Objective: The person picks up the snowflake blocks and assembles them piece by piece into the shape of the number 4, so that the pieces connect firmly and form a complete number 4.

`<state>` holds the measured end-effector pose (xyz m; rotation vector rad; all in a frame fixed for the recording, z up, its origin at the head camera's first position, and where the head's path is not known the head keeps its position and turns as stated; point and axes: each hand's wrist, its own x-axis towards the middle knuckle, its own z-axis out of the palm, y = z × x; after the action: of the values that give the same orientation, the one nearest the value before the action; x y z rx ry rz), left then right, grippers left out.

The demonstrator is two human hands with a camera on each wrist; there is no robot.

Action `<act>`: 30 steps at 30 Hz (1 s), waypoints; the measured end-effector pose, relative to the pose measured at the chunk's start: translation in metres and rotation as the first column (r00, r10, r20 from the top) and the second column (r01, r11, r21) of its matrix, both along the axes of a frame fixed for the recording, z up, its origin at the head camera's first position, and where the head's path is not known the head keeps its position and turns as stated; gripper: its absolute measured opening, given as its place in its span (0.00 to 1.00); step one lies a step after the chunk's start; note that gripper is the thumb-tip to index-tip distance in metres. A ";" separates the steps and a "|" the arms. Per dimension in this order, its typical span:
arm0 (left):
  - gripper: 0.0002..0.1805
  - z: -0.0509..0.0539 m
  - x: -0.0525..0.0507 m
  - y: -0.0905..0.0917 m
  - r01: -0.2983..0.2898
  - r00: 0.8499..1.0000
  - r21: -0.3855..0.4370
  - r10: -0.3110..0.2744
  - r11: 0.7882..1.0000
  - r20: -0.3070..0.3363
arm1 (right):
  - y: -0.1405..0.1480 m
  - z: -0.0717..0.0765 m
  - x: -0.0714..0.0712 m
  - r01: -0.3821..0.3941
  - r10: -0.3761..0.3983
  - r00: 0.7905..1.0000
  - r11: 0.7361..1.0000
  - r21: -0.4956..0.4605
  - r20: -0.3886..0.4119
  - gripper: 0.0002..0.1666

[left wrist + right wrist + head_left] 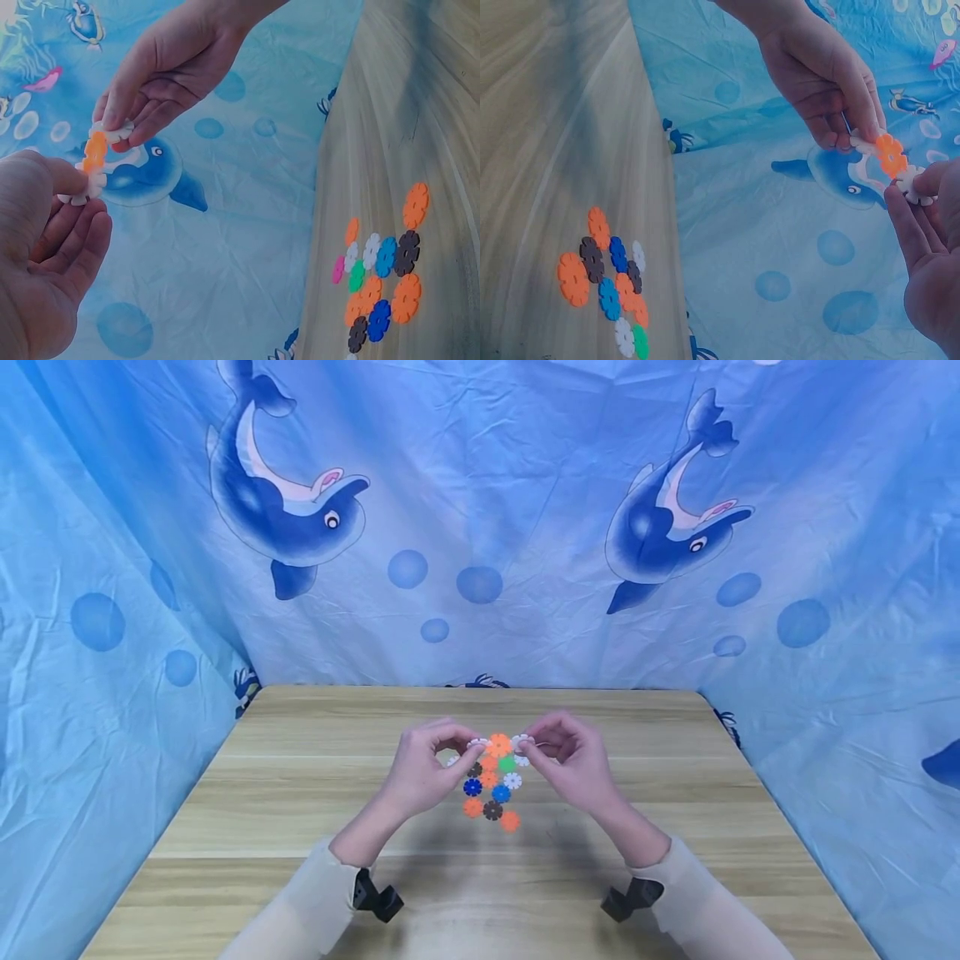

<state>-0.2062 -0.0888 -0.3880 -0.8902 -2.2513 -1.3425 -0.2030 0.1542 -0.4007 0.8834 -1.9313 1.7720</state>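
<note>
You had a three-piece row up above the wood-grain counter [262,777], in front of the blue dolphin-print backdrop [480,485]: one orange flower-shaped plastic-looking disc [498,745] in the middle, a white notched plastic-looking disc [95,186] at your left and a second white notched disc [910,184] at your right. Left hand [429,768] pinched the left white one, thumb against fingers; right hand [573,764] pinched the right white one the same way. Orange was ungripped, carried between the two whites, which sat at an angle to it; looked slotted together, though seating depth couldn't be read. Handling, my judgement: very light, thin, fairly stiff, a bit slick on the flats, not fragile; weak spot was probably the joints if twisted. Best hold: flat faces of the outer discs, thumb over fingertips, near the notch, pushing in line with the slot. Count: 3 in hand (1 orange, 2 white). Loose on the counter, close-grouped below your hands, 14 made out in the left wrist view: 5 orange discs [416,206], 3 white discs [373,251] (one cut by the frame edge), 2 dark brown discs [406,253], 1 dark blue disc [379,320], 1 light blue disc [386,257], 1 green disc [357,275], 1 pink disc [338,270]. Pink couldn't be made out in the head view.
</note>
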 end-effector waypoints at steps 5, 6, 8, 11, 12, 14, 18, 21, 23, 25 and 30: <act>0.03 -0.001 0.001 0.000 0.010 1.000 0.005 -0.010 1.000 0.025 | -0.001 -0.002 0.001 -0.037 0.038 0.999 0.999 -0.013 0.019 0.08; 0.03 -0.001 0.001 0.000 0.011 0.999 0.008 -0.011 1.000 0.030 | -0.001 -0.003 0.002 -0.035 0.036 0.999 0.999 -0.017 0.022 0.08; 0.03 -0.001 0.002 0.001 0.015 0.999 0.013 -0.016 1.000 0.043 | -0.001 -0.004 0.002 -0.035 0.036 0.999 0.999 -0.030 0.024 0.08; 0.03 -0.002 0.002 0.003 0.023 0.998 0.022 -0.025 0.999 0.055 | 0.000 -0.005 0.003 -0.025 0.026 0.999 0.999 -0.037 0.030 0.08; 0.03 -0.003 0.002 0.003 0.025 0.998 0.025 -0.026 0.999 0.057 | 0.000 -0.005 0.003 -0.022 0.024 0.999 0.999 -0.039 0.033 0.08; 0.03 -0.004 0.001 0.004 0.029 0.998 0.032 -0.030 0.999 0.057 | 0.000 -0.005 0.004 -0.018 0.019 0.999 0.999 -0.036 0.036 0.08; 0.02 -0.005 0.001 0.004 0.029 0.998 0.044 -0.031 0.999 0.055 | 0.001 -0.003 0.005 -0.015 0.016 0.999 1.000 -0.018 0.038 0.09; 0.03 -0.006 0.001 0.005 0.032 0.998 0.057 -0.036 0.998 0.059 | 0.003 -0.001 0.004 -0.010 0.010 1.000 1.000 -0.001 0.024 0.09; 0.03 -0.006 0.000 0.007 0.044 0.997 0.072 -0.048 0.996 0.064 | 0.004 0.000 0.003 -0.006 0.006 1.000 1.000 0.004 0.012 0.09; 0.04 -0.006 -0.001 0.010 0.051 0.996 0.084 -0.056 0.995 0.066 | 0.006 0.000 0.001 -0.006 0.006 1.000 1.000 0.001 -0.007 0.09; 0.04 -0.006 -0.002 0.015 0.049 0.997 0.095 -0.055 0.994 0.058 | 0.007 -0.001 -0.001 -0.010 0.010 1.000 0.999 -0.032 -0.023 0.09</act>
<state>-0.2080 -0.0742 -0.3942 -0.8929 -2.2030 -1.5037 -0.2044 0.1614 -0.4022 0.9000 -1.8817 1.7860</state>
